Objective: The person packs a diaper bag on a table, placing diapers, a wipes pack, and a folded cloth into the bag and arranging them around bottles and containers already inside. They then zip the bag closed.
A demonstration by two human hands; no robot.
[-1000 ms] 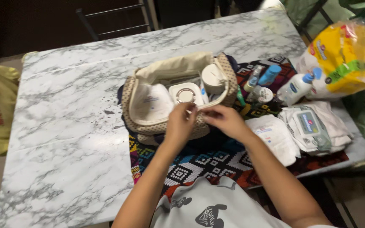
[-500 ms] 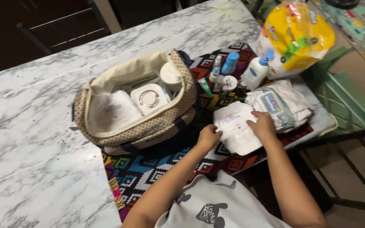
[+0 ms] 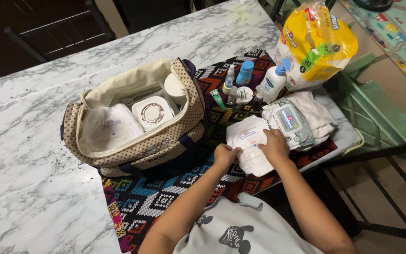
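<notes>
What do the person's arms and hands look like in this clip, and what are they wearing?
Both arms are bare from the upper arm down; no sleeves reach the forearms. The left hand and right hand wear no gloves, and no watch, bracelet or ring shows. Below them is a light grey top with a dark cartoon-style print on the chest.

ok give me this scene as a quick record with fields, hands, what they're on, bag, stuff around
left hand: resting on the left edge of the folded white diaper
right hand: pressing on the diaper's right side
diaper bag: beige, dotted, open, left of the hands; holds another white diaper and a round white container
wipes pack: right of the diaper, on folded white cloth
bottles: white lotion bottle and blue-capped bottle behind
yellow diaper package: far right
surface: patterned mat on marble table
</notes>
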